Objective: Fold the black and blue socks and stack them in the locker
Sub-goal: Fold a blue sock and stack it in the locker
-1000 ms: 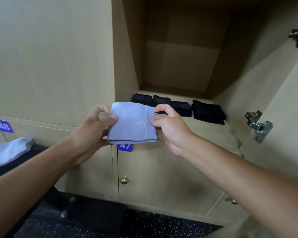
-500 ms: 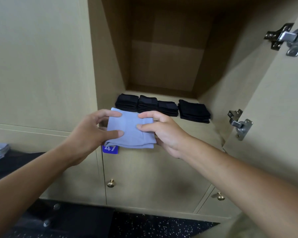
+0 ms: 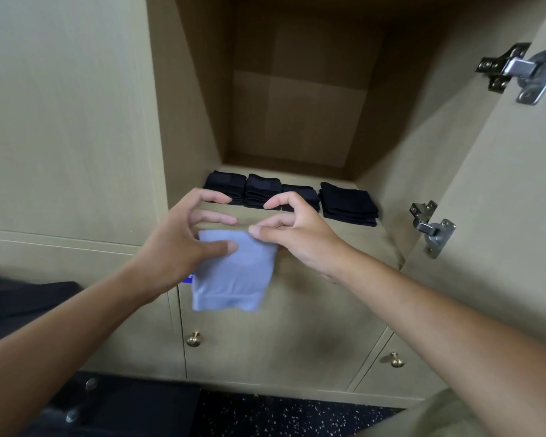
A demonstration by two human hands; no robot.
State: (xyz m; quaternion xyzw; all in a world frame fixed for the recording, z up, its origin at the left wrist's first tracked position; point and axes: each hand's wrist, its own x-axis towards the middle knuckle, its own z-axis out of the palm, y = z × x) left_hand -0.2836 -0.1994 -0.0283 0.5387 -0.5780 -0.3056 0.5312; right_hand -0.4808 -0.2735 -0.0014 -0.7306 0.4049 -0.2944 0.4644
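Left hand [image 3: 177,244] thumb and right hand [image 3: 292,234] thumb and fingers pinch the blue sock's [image 3: 234,272] top corners, so it hangs before the open locker's [image 3: 369,238] shelf edge, four black sock stacks [image 3: 292,197] behind.

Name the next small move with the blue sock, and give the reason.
Probably lift the blue sock onto the locker floor: both hands, left and right, pinch its top edge, and it hangs below the shelf edge, in front of the black socks.
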